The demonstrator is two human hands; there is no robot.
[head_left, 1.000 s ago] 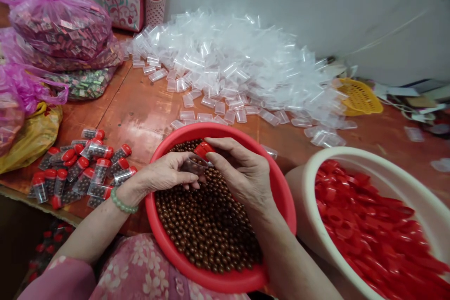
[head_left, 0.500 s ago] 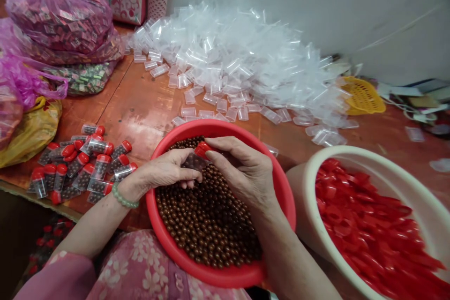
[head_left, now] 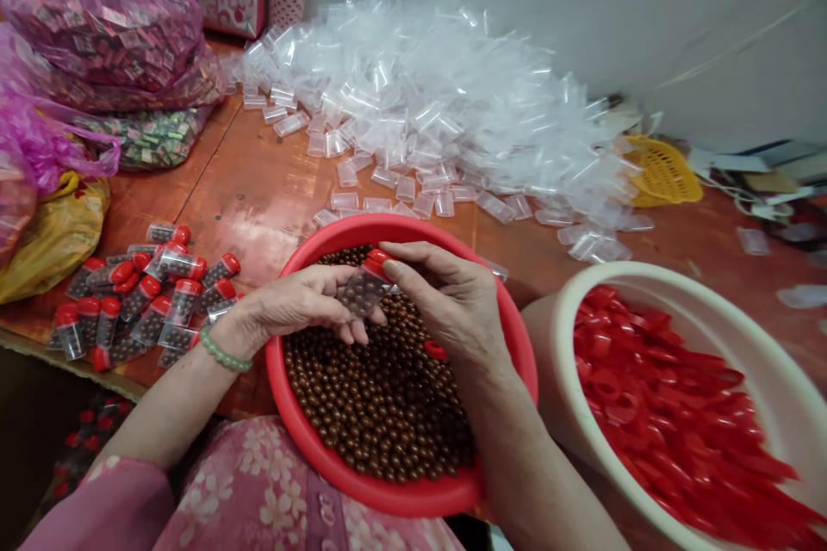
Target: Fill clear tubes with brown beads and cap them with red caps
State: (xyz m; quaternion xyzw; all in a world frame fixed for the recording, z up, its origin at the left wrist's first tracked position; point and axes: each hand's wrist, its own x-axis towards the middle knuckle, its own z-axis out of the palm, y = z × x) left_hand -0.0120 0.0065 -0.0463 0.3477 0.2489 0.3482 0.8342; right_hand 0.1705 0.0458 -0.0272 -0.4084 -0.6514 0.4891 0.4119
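Observation:
My left hand (head_left: 310,303), a green bead bracelet at its wrist, grips a small clear plastic container (head_left: 360,293) filled with brown balls. A red cap (head_left: 376,259) sits on the container's upper end. Thumb and forefinger of my right hand (head_left: 452,301) pinch that cap. Both hands are over a red basin (head_left: 284,396) full of small shiny brown balls (head_left: 381,413). Another red cap (head_left: 436,350) shows just under my right palm; whether it is held or lies on the balls I cannot tell.
Capped, filled containers (head_left: 152,297) lie left of the basin. Behind it spreads a heap of clear containers (head_left: 419,103). At right stands a cream tub (head_left: 568,344) of red caps (head_left: 659,396). Pink bags (head_left: 109,26), a yellow bag (head_left: 58,232) and a yellow basket (head_left: 662,172) are farther out.
The container has tilted more upright and its brown balls show more clearly. My left fingers have opened out slightly beneath it. A red cap now shows under my right palm.

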